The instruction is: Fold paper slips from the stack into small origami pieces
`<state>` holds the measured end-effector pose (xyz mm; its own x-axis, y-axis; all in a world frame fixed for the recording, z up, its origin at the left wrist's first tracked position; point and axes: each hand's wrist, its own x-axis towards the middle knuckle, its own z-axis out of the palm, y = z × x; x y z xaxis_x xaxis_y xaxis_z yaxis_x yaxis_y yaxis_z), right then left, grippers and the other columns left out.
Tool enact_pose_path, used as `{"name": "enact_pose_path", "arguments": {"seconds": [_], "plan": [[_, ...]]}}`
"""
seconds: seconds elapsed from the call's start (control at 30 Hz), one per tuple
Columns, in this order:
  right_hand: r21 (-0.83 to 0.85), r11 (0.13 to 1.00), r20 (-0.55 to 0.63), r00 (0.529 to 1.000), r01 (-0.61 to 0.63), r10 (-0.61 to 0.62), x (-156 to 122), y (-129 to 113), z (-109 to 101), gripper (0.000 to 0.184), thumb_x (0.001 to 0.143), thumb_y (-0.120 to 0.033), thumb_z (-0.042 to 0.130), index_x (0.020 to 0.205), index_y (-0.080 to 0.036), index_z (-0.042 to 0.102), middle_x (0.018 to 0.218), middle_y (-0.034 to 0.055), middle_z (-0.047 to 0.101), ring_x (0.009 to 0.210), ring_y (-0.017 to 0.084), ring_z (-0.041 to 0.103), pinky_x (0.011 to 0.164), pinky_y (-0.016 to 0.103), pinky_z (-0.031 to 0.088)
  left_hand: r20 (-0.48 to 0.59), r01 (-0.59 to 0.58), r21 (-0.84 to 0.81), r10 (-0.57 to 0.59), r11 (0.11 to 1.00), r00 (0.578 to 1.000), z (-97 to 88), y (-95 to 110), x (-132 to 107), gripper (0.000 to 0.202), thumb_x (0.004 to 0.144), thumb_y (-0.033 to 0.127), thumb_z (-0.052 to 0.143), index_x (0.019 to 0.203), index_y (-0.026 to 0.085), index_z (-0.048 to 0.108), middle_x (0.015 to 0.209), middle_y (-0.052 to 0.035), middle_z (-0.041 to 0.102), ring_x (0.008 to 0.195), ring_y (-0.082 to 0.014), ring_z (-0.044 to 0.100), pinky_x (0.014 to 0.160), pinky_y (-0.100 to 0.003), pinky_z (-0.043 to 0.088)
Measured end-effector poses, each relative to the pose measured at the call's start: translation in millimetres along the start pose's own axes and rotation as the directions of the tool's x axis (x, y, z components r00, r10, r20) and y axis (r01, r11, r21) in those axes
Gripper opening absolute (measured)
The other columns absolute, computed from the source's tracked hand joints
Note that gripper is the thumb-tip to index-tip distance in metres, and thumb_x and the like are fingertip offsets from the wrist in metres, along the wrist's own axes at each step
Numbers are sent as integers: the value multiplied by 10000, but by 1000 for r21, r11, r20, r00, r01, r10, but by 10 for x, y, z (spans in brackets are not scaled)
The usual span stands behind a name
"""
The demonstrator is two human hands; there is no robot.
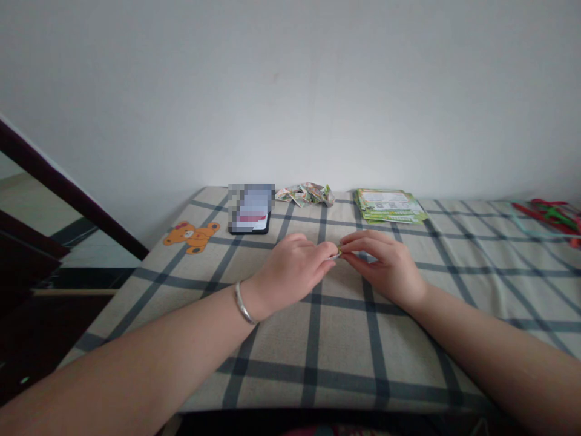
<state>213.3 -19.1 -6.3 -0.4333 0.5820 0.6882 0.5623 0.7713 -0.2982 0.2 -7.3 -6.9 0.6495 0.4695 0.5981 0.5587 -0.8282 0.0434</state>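
My left hand [303,261], with a silver bangle at the wrist, is closed with thumb and finger pinching a small thin white-and-green piece [334,256]. From the other side, the fingertips of my right hand [385,261] pinch the same piece at its right end. The two hands meet over the middle of the checked cloth. Most of the piece is hidden by the fingers, so its exact kind cannot be made out.
A phone [253,209] lies at the back left beside a crumpled printed wrapper [307,194]. Behind my right hand is a stack of green printed packets [388,206]. An orange bear figure [191,237] is at the left, and red and green items [551,215] lie far right. A wall [290,91] borders the back.
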Motion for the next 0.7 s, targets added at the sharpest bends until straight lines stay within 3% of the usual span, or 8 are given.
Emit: {"name": "enact_pose_path", "arguments": {"seconds": [0.7], "plan": [[-64,997,41,998,49,-47,44,5,4,80,842,-160,616,841,-218,672,1068,79,672,971,211,630,816,374,532,-14,-29,99,30,995,999,0,-2,13,93,916,246,543,860,184,582,592,27,590,607,-154,581,691,-306,429]]}}
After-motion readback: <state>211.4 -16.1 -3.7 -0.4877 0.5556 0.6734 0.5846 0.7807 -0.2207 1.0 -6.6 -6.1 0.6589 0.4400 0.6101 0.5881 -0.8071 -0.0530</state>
